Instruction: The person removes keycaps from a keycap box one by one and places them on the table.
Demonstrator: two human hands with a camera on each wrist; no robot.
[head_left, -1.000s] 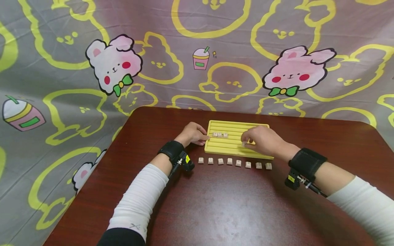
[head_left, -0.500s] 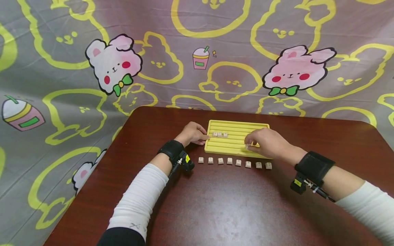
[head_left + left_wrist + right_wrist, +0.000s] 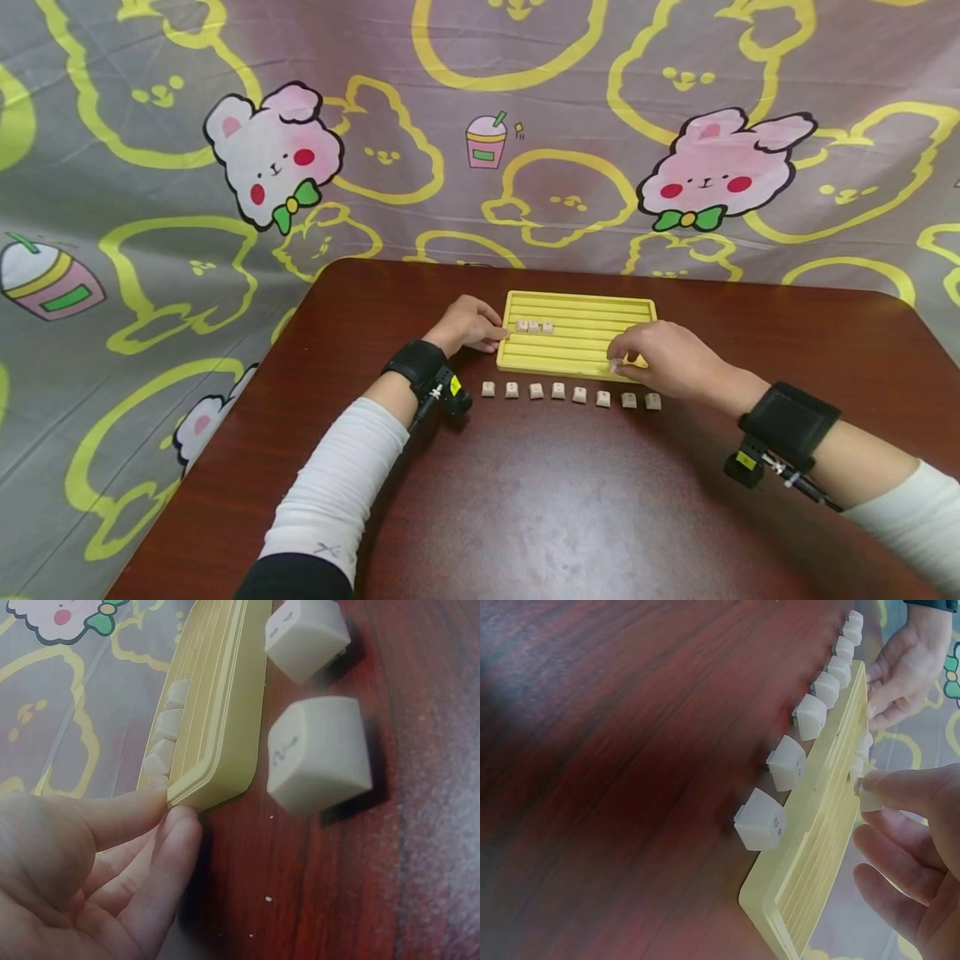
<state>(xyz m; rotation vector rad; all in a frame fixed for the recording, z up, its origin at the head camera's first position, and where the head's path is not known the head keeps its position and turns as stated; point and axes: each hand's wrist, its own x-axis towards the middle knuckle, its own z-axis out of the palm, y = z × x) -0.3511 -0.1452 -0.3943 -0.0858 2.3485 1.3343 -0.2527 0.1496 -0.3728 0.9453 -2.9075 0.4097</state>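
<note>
Head view: your left hand [image 3: 474, 325] pinches the yellow ridged tray [image 3: 577, 343] by its left edge near frame centre, your right hand [image 3: 667, 357] pinches a pale keycap [image 3: 615, 365] at its lower right, three keycaps [image 3: 533, 327] sit inside, and eight more keycaps [image 3: 558, 390] line up below.

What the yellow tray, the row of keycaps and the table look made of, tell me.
Yellow tray: probably molded plastic, satin; even color, smooth rounded corners.
Row of keycaps: likely pale matte plastic; smooth, evenly shaped faces with dark marks.
Table: wood or wood-look laminate, I can't tell which; reddish-brown grain, semi-gloss, with a soft bright reflection.
</note>
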